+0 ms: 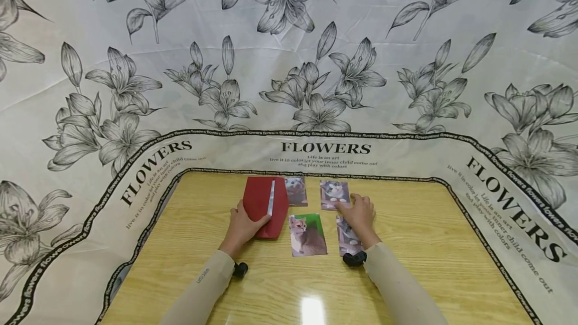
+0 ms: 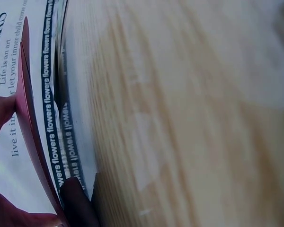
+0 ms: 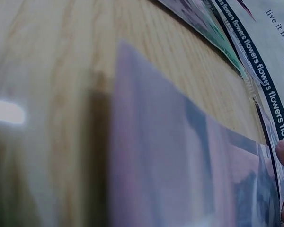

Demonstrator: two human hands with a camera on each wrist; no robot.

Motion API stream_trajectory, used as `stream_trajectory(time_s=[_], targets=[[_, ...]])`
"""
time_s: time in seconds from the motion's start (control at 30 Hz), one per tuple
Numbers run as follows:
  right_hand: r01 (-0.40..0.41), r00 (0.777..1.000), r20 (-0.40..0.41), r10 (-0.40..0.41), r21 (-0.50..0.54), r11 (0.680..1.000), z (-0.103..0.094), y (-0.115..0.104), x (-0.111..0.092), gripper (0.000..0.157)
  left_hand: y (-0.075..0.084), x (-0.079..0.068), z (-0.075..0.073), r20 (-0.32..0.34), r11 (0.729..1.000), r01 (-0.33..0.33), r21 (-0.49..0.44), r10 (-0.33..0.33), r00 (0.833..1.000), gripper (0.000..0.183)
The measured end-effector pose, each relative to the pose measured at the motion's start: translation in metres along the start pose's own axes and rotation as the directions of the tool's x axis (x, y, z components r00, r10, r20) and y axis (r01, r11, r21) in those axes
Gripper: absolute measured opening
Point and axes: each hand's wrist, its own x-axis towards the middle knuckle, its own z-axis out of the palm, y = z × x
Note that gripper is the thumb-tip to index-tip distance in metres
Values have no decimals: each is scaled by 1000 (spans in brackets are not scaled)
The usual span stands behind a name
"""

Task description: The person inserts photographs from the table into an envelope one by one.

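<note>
A red envelope (image 1: 258, 199) is held by my left hand (image 1: 246, 222), thumb on its front and fingers round its left edge. A pale blue-white strip (image 1: 271, 197) shows at its opening. In the left wrist view the envelope (image 2: 32, 127) appears nearly edge-on between thumb and fingers. My right hand (image 1: 358, 214) pinches the lower right corner of a cat photo (image 1: 333, 192) at the back. Beneath that hand and wrist lies another photo (image 1: 347, 239), partly hidden, and large and blurred in the right wrist view.
A photo of a brown cat on green (image 1: 309, 237) lies between the hands. Behind it is another animal photo (image 1: 295, 192), partly covered by the envelope. Floral cloth (image 1: 325, 154) borders the wooden table (image 1: 406, 224) at the back and sides.
</note>
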Motion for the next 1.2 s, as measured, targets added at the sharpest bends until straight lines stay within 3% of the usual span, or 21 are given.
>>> stream_trajectory(time_s=[0.3, 1.2], targets=[[-8, 1000, -24, 7, -35, 999, 10, 3, 2, 82, -2, 1, 1, 0, 1000, 6, -1, -6, 1000, 115], [-61, 998, -24, 61, -2, 998, 4, -15, 0, 69, -3, 4, 2, -10, 1000, 3, -1, -3, 1000, 114]])
